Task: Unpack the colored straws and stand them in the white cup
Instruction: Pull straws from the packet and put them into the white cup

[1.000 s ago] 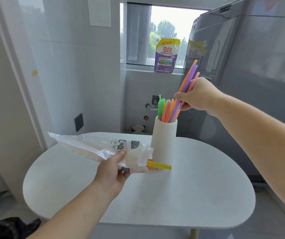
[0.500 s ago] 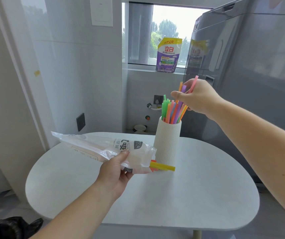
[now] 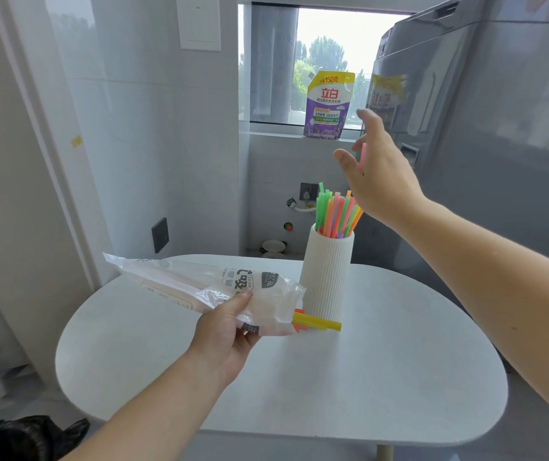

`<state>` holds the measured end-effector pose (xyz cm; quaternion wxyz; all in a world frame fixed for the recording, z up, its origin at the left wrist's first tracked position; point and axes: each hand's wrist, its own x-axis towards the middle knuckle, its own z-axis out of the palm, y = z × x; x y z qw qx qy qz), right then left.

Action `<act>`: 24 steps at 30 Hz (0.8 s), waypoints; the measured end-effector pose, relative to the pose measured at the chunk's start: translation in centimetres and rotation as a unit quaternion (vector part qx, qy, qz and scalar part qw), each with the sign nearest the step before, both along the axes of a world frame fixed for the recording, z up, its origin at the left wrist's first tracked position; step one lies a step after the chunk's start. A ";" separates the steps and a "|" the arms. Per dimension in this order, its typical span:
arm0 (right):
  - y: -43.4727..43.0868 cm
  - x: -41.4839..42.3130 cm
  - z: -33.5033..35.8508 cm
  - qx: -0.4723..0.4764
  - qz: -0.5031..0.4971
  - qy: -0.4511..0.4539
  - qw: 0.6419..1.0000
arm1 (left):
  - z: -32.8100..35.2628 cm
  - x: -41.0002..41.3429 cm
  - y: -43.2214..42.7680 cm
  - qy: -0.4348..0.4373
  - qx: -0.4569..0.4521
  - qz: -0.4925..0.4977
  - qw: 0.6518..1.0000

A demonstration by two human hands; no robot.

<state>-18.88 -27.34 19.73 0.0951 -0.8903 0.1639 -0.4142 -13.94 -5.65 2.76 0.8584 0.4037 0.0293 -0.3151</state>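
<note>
Table (image 3: 399, 377) first: what's on it?
Rounded white top; the white cup (image 3: 326, 277) stands there, colored straws (image 3: 336, 211) upright inside, a yellow straw (image 3: 316, 322) lying at its foot.
Hands?
Left hand (image 3: 223, 331) grips the plastic packet (image 3: 200, 284); right hand (image 3: 379, 174) hovers above the cup, fingers spread.
Room?
Detergent pouch (image 3: 328, 104) on the windowsill, grey appliance (image 3: 499, 128) right.

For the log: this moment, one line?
left hand: grips straw bag | right hand: open above white cup | straws: standing in cup

Both forearms are bare to the wrist; the left grip (image 3: 223, 341) and right grip (image 3: 379, 174) are bare as well.
</note>
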 end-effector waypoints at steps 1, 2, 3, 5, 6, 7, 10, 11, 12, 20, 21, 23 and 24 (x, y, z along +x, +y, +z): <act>-0.3 0.0 -0.4 -0.011 -0.006 0.009 1.000 | 0.0 0.0 0.0 0.000 0.000 -0.001 1.000; -0.5 0.0 -0.6 -0.012 -0.012 0.014 1.000 | 0.0 0.0 0.0 -0.001 -0.001 -0.001 1.000; -0.8 -0.1 -0.8 -0.001 -0.019 0.019 1.000 | 0.1 -0.1 0.0 -0.001 0.000 -0.001 1.000; -1.3 -0.2 -1.1 0.026 -0.031 0.048 0.998 | 0.1 -0.1 0.0 0.000 0.002 0.003 1.000; -1.4 -0.3 -1.2 0.032 -0.036 0.076 0.996 | 0.1 0.0 0.0 0.000 0.003 0.004 1.000; -1.4 -0.4 -1.3 0.035 -0.041 0.110 0.992 | 0.1 0.0 0.0 0.001 0.003 0.003 1.000; -1.1 -0.8 -1.8 0.025 -0.059 0.220 0.974 | 0.1 -0.1 0.0 0.003 0.002 0.000 1.000; -0.9 -0.8 -1.8 0.026 -0.065 0.240 0.968 | 0.1 -0.1 0.0 0.003 0.001 0.001 1.000; -0.7 -0.8 -1.7 0.034 -0.066 0.241 0.968 | 0.1 -0.1 0.0 0.002 0.001 0.002 1.000; 0.3 -1.0 -2.8 -0.038 -0.018 0.322 0.946 | 0.1 -0.3 0.1 0.000 0.003 -0.003 1.000; 0.3 -1.1 -2.8 -0.029 -0.016 0.313 0.949 | 0.1 -0.3 0.1 -0.001 0.003 -0.003 1.000; 0.5 -1.4 -2.3 0.009 -0.001 0.246 0.969 | 0.1 -0.4 0.2 -0.004 0.002 -0.005 1.000; 0.8 -1.8 -1.9 0.022 0.002 0.198 0.980 | 0.1 -0.4 0.2 -0.005 0.002 -0.006 1.000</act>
